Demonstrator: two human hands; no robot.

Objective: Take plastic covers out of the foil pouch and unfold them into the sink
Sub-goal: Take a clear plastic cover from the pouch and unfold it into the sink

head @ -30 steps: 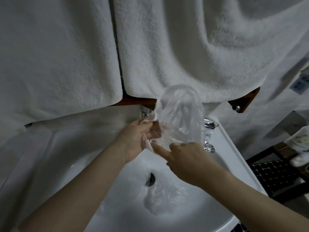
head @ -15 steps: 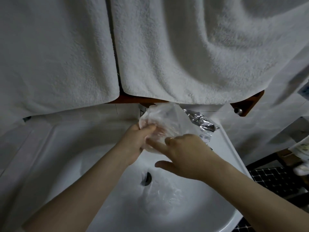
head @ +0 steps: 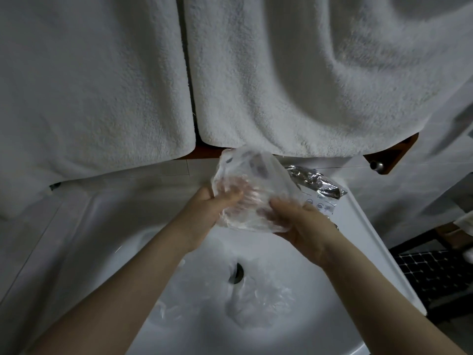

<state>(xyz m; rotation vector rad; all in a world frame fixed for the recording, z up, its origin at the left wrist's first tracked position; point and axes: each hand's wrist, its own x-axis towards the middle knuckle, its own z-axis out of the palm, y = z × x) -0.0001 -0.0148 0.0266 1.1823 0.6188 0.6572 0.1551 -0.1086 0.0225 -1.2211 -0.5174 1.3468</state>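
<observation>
A clear plastic cover, crumpled and partly puffed open, is held above the back of a white sink, well clear of the basin, probably so it can be spread out before it is let fall. The left hand grips its left edge with fingers curled into the film; some fingers show through the plastic as a blur. The right hand grips the lower right edge, thumb on top and fingers curled underneath. Holding opposite edges looks like the way to pull the folds apart.

Down in the basin, just right of the drain, lies another clear cover, already spread loosely, and a smaller wisp of film shows beside the left forearm. So the task seems partly done.

The silver foil pouch rests on the sink's back right ledge, just behind the held cover, within easy reach for the next one. Whether it still holds any cannot be seen.

Above, two white towels hang from a wooden shelf.
</observation>
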